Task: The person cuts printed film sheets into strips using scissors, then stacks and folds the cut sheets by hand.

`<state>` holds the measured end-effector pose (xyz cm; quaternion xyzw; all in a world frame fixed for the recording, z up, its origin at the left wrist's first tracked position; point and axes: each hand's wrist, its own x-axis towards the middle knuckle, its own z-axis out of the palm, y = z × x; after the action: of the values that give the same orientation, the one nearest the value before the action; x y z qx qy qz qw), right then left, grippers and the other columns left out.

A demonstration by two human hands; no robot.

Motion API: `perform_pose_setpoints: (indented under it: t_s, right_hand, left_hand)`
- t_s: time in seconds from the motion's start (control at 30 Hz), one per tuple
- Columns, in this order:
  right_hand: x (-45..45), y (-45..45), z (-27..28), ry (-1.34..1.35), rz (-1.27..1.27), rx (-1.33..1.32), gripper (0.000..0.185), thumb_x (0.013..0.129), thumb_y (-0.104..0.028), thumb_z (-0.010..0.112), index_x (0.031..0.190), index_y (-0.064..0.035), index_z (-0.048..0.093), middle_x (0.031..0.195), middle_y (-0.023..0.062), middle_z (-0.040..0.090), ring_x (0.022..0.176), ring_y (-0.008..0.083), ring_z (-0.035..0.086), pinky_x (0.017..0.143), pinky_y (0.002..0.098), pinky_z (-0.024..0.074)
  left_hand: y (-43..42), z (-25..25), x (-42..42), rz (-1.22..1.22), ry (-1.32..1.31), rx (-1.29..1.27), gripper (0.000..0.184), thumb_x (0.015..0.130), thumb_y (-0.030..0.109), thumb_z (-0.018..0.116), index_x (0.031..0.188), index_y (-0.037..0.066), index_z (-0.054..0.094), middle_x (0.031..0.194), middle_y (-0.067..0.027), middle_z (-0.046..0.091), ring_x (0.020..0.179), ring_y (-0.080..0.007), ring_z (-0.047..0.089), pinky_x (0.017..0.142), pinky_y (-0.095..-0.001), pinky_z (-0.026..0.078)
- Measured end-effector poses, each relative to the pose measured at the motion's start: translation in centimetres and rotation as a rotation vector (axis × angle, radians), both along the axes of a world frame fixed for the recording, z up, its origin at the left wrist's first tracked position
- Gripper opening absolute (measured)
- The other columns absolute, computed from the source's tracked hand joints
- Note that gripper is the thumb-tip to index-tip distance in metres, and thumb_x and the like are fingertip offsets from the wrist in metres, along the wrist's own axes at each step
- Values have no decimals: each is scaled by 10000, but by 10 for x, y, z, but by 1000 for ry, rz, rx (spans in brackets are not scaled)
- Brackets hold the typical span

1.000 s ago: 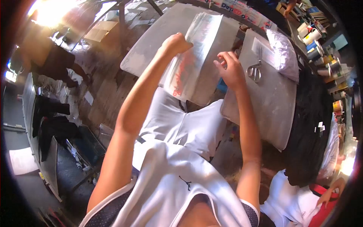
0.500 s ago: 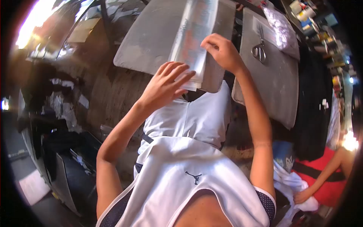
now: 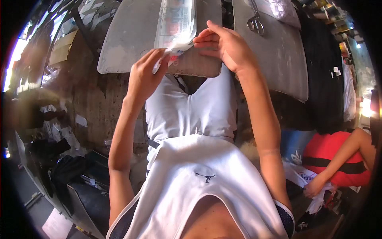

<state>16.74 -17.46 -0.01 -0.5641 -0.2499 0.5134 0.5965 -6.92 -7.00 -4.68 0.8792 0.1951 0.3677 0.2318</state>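
A stack of clear printed plastic sheets [image 3: 175, 24] lies on the grey board [image 3: 127, 40] before me. Its near end is lifted and curled. My left hand [image 3: 147, 71] pinches that near end between thumb and fingers, at the left side. My right hand [image 3: 227, 46] is at the right edge of the sheets, fingers apart and palm turned inward, holding nothing. Metal scissors [image 3: 255, 24] rest on a second grey board [image 3: 274, 51] to the right, beyond my right hand.
A shiny plastic bag [image 3: 282, 12] is on the right board's far part. At lower right, a co-worker's hand [image 3: 315, 187] touches white material beside a red garment [image 3: 330, 159]. A cardboard box [image 3: 63, 47] stands at upper left. Papers litter the floor.
My left hand has gone from lying spread over the sheets to gripping their near end, which is now bent up. My right hand has opened beside them. The view has shifted.
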Motion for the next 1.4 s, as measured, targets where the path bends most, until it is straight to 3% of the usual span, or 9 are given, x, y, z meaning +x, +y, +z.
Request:
perform_pose_setpoints:
  t_s: [0.27,0.53,0.67,0.87,1.03,1.1,1.2,1.3,1.4]
  right_hand:
    - [-19,8,-4,46,-32,17,528,1015,-559,609,964,-43,708,1021,149,762,990,265,732,905,465,558]
    - [-5,11,-22,269,-122,85,482,968,-529,705,935,-48,697,1005,159,744,987,280,720,891,489,575]
    - [-6,7,-20,298,-112,87,484,956,-519,725,942,-35,700,1008,176,730,1002,292,713,911,519,592]
    - [-11,5,-11,348,-9,163,519,973,-531,698,1001,-13,708,1047,179,720,1039,291,702,938,531,583]
    - [-9,-2,-11,339,21,174,496,993,-513,682,983,-18,708,1034,178,730,1024,288,708,935,496,584]
    - [-10,-14,-4,104,-17,38,479,1000,-509,676,973,-32,709,1000,157,742,998,263,717,937,453,576]
    - [-16,-23,-7,4,-74,8,480,1001,-520,670,956,-44,711,976,135,750,971,239,723,941,411,565]
    - [-23,-22,-7,113,-41,39,477,1002,-523,670,943,-51,709,983,128,748,945,235,729,934,387,568]
    - [-24,-19,-15,156,-30,102,480,994,-534,677,952,-57,710,982,123,745,941,241,732,928,395,572]
  left_hand:
    - [-10,-6,4,36,0,0,152,952,77,695,1096,33,676,1007,-147,729,857,-384,704,722,-427,571]
    - [-13,-6,7,23,-16,28,143,968,106,703,1081,34,653,976,-144,704,859,-380,688,753,-417,557]
    - [-14,-5,7,-25,59,104,355,858,192,833,1166,89,688,1141,-74,736,1044,-304,711,867,-408,589]
    - [-29,1,15,63,146,113,637,719,320,926,1266,114,670,1236,-62,686,1131,-292,668,889,-429,586]
    - [-30,3,21,83,188,103,633,710,308,926,1256,102,680,1221,-64,679,1127,-299,658,902,-432,580]
    - [-30,3,19,76,190,110,622,711,297,926,1249,99,684,1218,-64,679,1128,-301,656,907,-433,578]
    - [-31,4,17,77,201,71,590,711,268,925,1227,99,697,1217,-62,681,1132,-302,651,917,-433,573]
    - [-29,6,19,74,174,87,556,710,212,903,1210,78,701,1185,-62,684,1119,-293,647,901,-411,572]
    - [-23,3,20,99,152,20,465,784,201,854,1202,70,699,1140,-66,705,1093,-295,660,893,-416,566]
